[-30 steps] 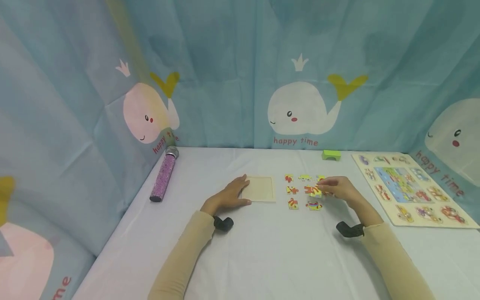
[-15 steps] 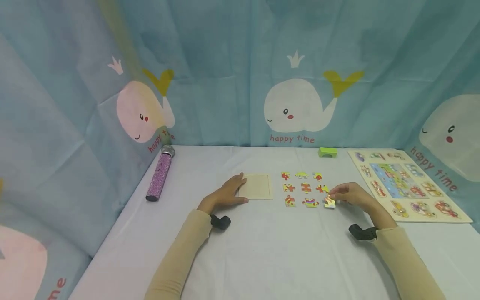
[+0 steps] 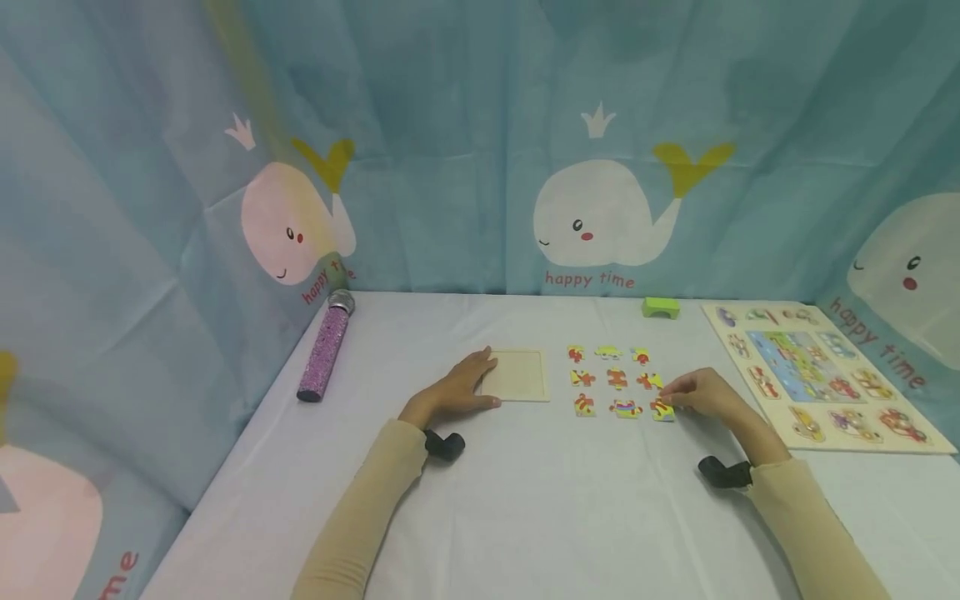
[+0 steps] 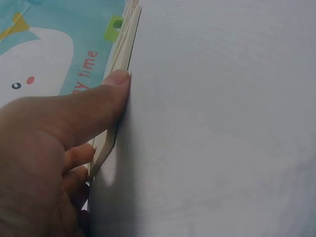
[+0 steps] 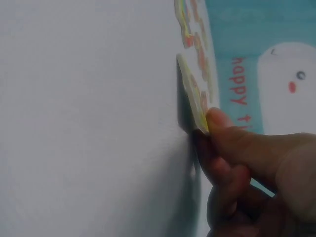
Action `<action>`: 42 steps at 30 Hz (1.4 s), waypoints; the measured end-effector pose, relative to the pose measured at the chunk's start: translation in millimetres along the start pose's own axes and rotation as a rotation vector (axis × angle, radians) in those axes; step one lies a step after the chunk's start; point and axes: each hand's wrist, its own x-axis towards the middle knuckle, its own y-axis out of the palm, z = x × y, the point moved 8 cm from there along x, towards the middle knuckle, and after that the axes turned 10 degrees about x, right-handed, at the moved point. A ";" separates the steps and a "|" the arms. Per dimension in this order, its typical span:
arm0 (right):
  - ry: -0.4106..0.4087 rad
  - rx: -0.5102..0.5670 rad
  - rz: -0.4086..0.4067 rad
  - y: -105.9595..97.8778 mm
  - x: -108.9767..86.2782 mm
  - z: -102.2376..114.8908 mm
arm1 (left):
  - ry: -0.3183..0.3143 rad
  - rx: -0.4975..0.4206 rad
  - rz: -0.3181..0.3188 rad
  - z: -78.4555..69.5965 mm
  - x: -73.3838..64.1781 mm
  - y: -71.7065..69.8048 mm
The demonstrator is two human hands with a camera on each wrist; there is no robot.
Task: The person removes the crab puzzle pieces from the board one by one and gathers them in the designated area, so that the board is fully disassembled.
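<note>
My left hand (image 3: pixel 452 387) spans the left side of a square, shallow wooden puzzle tray (image 3: pixel 517 377). In the left wrist view, the thumb (image 4: pixel 111 91) lies along the tray's near edge and the other fingers bend at its left side. At the near right corner of a grid of jigsaw pieces (image 3: pixel 617 379), my right hand (image 3: pixel 701 393) pinches one jigsaw piece (image 3: pixel 662 411) between thumb and finger. That piece (image 5: pixel 193 94) tilts in the right wrist view, its held edge raised off the cloth. The grid's other pieces lie apart, in rows, beside the tray.
A wooden picture board (image 3: pixel 888 417) with a colourful scene lies at the right. Behind the pieces stands a green arch block (image 3: pixel 661 308). At the left is a purple glittery microphone (image 3: pixel 324 354). A blue whale-print curtain (image 3: pixel 450 208) borders the white-covered table (image 3: pixel 555 508).
My right hand has carried the jigsaw piece right and nearer, from over the grid's middle to its near right corner. The left hand stays at the tray.
</note>
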 end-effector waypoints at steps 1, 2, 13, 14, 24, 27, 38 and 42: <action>0.002 -0.007 -0.005 0.2 -0.7 0.2 | 0.004 0.006 0.001 -0.2 0.0 0.5; 0.005 -0.014 -0.011 0.5 -1.2 0.2 | 0.007 0.015 0.002 -0.2 0.1 0.9; -0.108 -0.203 -0.117 -2.0 -12.0 26.4 | 0.009 0.002 -0.014 -1.1 1.5 1.8; -0.109 -0.213 -0.125 -2.4 -13.1 28.0 | 0.006 0.001 -0.014 -1.0 1.8 1.8; -0.114 -0.246 -0.154 -0.3 -16.5 30.8 | -0.022 -0.001 -0.003 1.1 1.2 3.9; -0.110 -0.252 -0.166 -0.7 -15.5 30.8 | -0.025 -0.009 -0.006 1.6 0.4 3.5; -0.151 -0.214 -0.194 -2.5 -12.4 29.2 | -0.059 -0.001 0.002 3.8 -0.1 1.4; -0.229 -0.180 -0.198 -5.9 -14.7 35.2 | -0.078 -0.028 0.028 3.2 2.2 -2.5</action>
